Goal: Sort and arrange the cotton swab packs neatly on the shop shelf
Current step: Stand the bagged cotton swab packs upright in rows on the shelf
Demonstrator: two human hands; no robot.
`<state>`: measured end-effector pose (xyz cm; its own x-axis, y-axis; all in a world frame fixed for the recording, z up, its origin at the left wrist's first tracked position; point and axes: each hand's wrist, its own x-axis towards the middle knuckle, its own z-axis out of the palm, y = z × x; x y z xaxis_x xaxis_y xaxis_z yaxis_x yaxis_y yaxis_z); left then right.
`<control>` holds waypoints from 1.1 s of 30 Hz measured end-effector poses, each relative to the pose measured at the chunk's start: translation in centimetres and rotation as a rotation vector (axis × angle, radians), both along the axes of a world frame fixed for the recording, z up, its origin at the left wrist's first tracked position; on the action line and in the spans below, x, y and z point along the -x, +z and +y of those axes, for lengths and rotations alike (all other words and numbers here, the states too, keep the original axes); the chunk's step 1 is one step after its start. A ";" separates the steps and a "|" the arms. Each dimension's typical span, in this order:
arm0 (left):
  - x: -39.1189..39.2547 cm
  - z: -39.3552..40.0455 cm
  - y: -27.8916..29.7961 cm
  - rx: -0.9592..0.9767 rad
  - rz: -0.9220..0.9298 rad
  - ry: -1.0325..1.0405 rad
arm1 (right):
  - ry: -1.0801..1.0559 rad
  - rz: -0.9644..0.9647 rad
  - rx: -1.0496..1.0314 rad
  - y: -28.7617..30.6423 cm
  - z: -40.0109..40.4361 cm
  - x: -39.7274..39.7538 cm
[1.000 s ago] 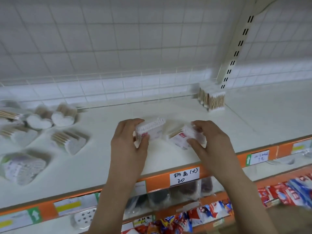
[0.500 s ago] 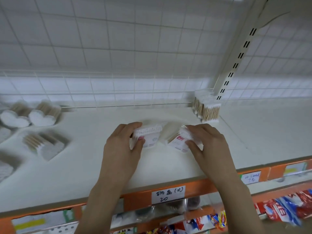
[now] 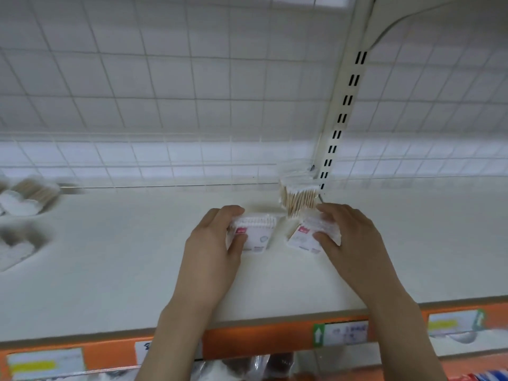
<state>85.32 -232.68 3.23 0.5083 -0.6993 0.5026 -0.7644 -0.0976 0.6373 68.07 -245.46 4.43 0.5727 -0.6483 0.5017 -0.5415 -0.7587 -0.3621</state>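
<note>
**Two packs in hand, more waiting on the shelf**

I count two small clear plastic packs of white-tipped cotton swabs with a red label, one per hand. A third clear pack of wooden-stemmed swabs (image 3: 298, 198) stands upright at the back, right by the foot of the slotted white metal upright (image 3: 347, 105). Off at the far left lie at least three more blurred white packs (image 3: 26, 198); some look heart-shaped, though I cannot count them surely.

The left hand (image 3: 217, 254) has its grip curled round the left red-label pack (image 3: 254, 233), thumb on the front face and fingers over the top edge. The right hand (image 3: 349, 237) grips the right red-label pack (image 3: 309, 236) the same way, thumb pressed on its front, fingers arched over the back. That pack is turned at an angle and sits just in front of the wooden-stemmed one, very close or touching; I cannot tell which. The two held packs sit side by side with a narrow gap, both down at the shelf surface.

The white shop shelf (image 3: 123, 270) has an orange front rail (image 3: 247, 342) carrying paper price labels (image 3: 345, 332). Behind runs a white wire grid back panel (image 3: 165, 92). Below the rail, bagged goods show on a lower shelf, too blurred to name
</note>
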 end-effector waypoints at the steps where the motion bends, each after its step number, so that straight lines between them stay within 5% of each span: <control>1: 0.3 -0.3 -0.1 0.004 -0.006 0.009 | -0.001 0.004 0.009 0.1 -0.8 0.1; 17: 2.7 0.1 -1.3 -0.045 -0.019 0.197 | 0.202 0.297 0.031 0.6 -9.4 -4.0; 33: 5.3 -7.0 -1.5 -0.120 -0.065 -0.008 | 0.136 0.152 -0.059 0.3 -10.1 0.7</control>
<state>80.06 -239.66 1.71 0.4718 -0.7602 0.4467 -0.8047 -0.1642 0.5705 67.42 -255.60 4.71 0.7233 -0.5853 0.3665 -0.4872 -0.8086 -0.3298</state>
